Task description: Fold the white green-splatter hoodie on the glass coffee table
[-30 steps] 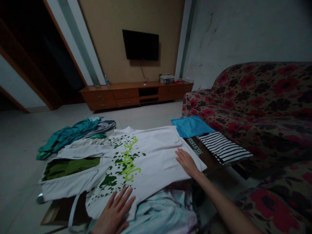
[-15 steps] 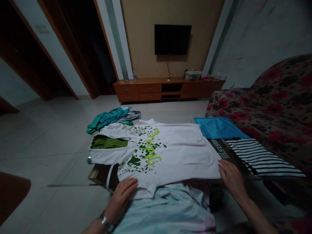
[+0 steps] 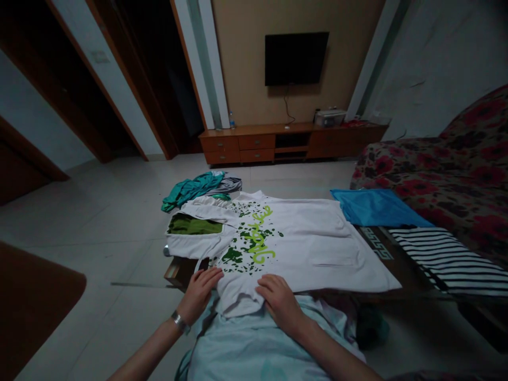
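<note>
A white hooded top (image 3: 301, 238) with green splatter and lettering lies spread out, its green-lined hood (image 3: 194, 246) to the left. My left hand (image 3: 201, 291), a metal watch band at the wrist, holds the near shoulder edge with its fingers closed over the cloth. On the other side of the near sleeve (image 3: 240, 294), my right hand (image 3: 280, 302) has its fingers curled on the fabric, the thumb hidden. Between both hands the sleeve is bunched and raised a little.
Under the top is a dark low table (image 3: 379, 243). A folded blue cloth (image 3: 381, 207) and a striped black-and-white garment (image 3: 452, 262) lie at right, beside a floral sofa (image 3: 432, 164). Teal clothes (image 3: 194, 189) are heaped behind the hood. Pale blue fabric (image 3: 254, 344) is nearest me.
My right hand has left the bottom hem and moved left to the near sleeve. The sleeve has been gathered up between my hands. The view has shifted slightly left.
</note>
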`<state>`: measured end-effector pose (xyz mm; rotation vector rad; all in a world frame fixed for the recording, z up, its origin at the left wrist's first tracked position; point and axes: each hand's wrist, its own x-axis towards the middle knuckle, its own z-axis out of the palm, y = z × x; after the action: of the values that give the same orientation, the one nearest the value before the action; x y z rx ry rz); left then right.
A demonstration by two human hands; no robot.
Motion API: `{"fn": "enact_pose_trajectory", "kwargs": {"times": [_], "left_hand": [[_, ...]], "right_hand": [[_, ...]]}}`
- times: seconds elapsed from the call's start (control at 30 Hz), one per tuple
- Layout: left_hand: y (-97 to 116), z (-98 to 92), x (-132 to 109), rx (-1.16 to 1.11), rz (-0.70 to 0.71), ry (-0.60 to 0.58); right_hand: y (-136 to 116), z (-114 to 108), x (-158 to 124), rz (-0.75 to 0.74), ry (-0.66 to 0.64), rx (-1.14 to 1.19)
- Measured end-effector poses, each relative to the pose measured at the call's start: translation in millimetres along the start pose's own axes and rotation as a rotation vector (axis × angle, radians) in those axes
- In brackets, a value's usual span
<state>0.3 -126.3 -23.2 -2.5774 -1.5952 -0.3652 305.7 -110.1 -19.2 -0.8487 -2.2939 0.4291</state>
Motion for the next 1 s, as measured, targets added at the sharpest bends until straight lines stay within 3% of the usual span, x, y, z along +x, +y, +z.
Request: {"fn": "enact_pose_trajectory", "kwargs": {"times": [0.27,0.5,0.7,0.77,0.87,0.93,1.0], "left_hand": [[-7.2,-5.2,3.5,-0.118,-0.037,0.042],[-15.5,-4.0,11.8,-0.181,-0.054,0.071],[-16.2,-17.9,-4.0,-0.169,-0.059,0.024],[-14.3,-21.7,-10.4,-0.101,-0.142,0.069],[-16.4,-21.8,-14.1,0.014,-0.444,0.173],[-22.4,-19.1,-11.5,0.001,-0.616,0.166],[-28.7,-19.2,-4.2,-0.104,-0.686,0.103]], "right_hand": [[-5.8,-1.1,1.1,0.272,0.122,0.386],[-11.7,7.5,2.1,0.236,0.116,0.378],[-18.8,13.2,-2.9,0.202,0.064,0.341],[-21.3,14.1,-5.3,0.174,0.037,0.316],[-24.3,13.7,-7.4,0.141,0.004,0.290],[-25.5,13.3,-8.1,0.142,0.006,0.284],[-26.2,13.5,-8.6,0.145,0.017,0.281]]}}
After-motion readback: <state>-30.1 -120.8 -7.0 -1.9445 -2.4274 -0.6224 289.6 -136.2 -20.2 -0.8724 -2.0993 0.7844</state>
